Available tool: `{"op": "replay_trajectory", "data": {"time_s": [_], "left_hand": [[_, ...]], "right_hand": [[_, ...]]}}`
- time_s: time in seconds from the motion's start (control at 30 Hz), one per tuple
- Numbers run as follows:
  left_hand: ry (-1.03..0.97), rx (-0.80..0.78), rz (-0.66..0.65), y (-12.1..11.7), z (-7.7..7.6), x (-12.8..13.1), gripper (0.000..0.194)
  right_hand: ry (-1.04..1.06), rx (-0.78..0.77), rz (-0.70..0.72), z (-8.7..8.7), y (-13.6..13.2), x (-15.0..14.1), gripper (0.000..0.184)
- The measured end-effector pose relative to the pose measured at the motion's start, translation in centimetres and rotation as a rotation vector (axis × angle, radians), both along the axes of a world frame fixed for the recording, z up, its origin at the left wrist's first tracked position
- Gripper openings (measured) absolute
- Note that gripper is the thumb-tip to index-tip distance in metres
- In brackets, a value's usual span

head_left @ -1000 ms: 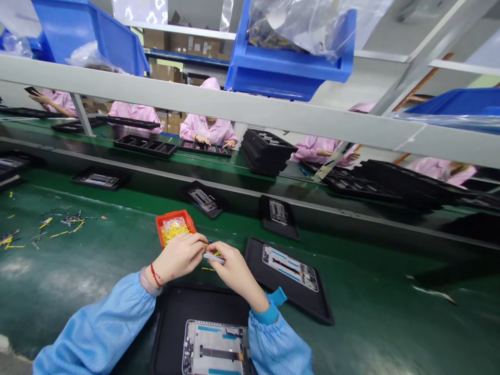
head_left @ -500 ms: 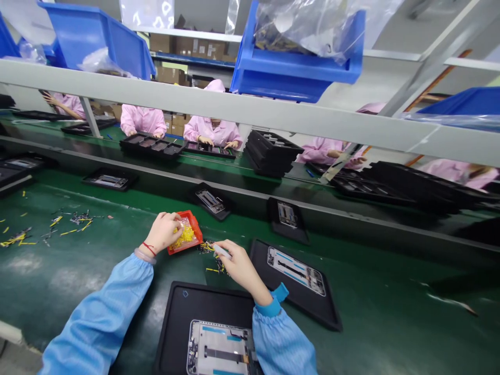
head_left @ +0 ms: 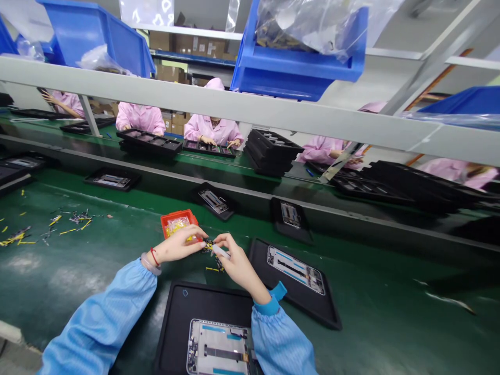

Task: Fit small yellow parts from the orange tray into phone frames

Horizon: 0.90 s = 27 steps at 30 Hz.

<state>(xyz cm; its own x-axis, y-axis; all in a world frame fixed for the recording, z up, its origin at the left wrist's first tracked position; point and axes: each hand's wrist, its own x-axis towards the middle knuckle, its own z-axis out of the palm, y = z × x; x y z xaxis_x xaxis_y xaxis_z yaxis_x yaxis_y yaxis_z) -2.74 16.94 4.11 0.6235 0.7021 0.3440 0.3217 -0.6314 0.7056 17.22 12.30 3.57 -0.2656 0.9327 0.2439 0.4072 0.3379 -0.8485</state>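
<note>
My left hand (head_left: 178,247) is pinched on a small yellow part just in front of a small orange tray (head_left: 177,223) that holds yellow parts. My right hand (head_left: 234,262) is closed round a white pen-like tool (head_left: 221,252), its tip meeting the left fingertips. A few yellow and dark bits (head_left: 211,249) lie on the green mat under the fingers. Below my wrists sits a black tray (head_left: 183,317) with a phone frame (head_left: 216,347) in it. A second black tray (head_left: 328,312) with a phone frame (head_left: 296,262) lies to the right.
A green conveyor belt (head_left: 351,208) behind carries more black trays with frames. Yellow scraps (head_left: 58,221) lie scattered at left. People in pink coats work across the belt beside stacked black trays (head_left: 269,151). Blue bins (head_left: 300,57) sit on the overhead rail.
My left hand came back from the orange tray to meet the right hand's fingertips. The orange tray, tilted half a second ago, lies flat again. The right hand barely moved.
</note>
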Motion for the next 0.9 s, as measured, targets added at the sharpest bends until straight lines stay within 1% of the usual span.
{"op": "replay_trajectory", "data": {"time_s": [0.07,0.13,0.2,0.3,0.33,0.4,0.53,0.77,0.9], "left_hand": [[-0.076,-0.077,-0.077,-0.5,-0.1,0.6,0.017],[-0.092,-0.093,-0.084,-0.7,-0.2,1.0,0.013],[-0.085,-0.092,-0.062,-0.7,-0.4,1.2,0.013],[-0.083,-0.091,-0.002,-0.6,-0.6,1.2,0.012],[-0.082,-0.092,0.016,-0.6,-0.6,1.1,0.013],[-0.074,-0.096,0.038,-0.7,-0.6,1.2,0.014],[-0.027,-0.091,0.043,-1.2,-0.4,1.4,0.014],[0.074,-0.016,0.05,-2.2,0.3,1.9,0.01],[0.092,0.019,0.073,-1.9,0.6,1.4,0.01]], "right_hand": [[0.002,-0.006,0.036,0.1,-0.2,-0.1,0.015],[-0.003,-0.009,0.044,0.2,-0.2,-0.3,0.017],[-0.026,0.02,-0.029,0.2,-0.3,-0.3,0.018],[-0.09,0.117,-0.206,0.3,-0.3,-0.5,0.006],[-0.115,0.139,-0.232,0.3,-0.4,-0.5,0.007],[-0.161,0.157,-0.229,0.3,-0.5,-0.7,0.012],[-0.216,0.17,-0.217,0.3,-0.8,-1.2,0.012],[-0.285,0.167,-0.181,0.1,-0.8,-1.3,0.022],[-0.269,0.174,-0.187,0.2,-0.8,-1.0,0.019]]}}
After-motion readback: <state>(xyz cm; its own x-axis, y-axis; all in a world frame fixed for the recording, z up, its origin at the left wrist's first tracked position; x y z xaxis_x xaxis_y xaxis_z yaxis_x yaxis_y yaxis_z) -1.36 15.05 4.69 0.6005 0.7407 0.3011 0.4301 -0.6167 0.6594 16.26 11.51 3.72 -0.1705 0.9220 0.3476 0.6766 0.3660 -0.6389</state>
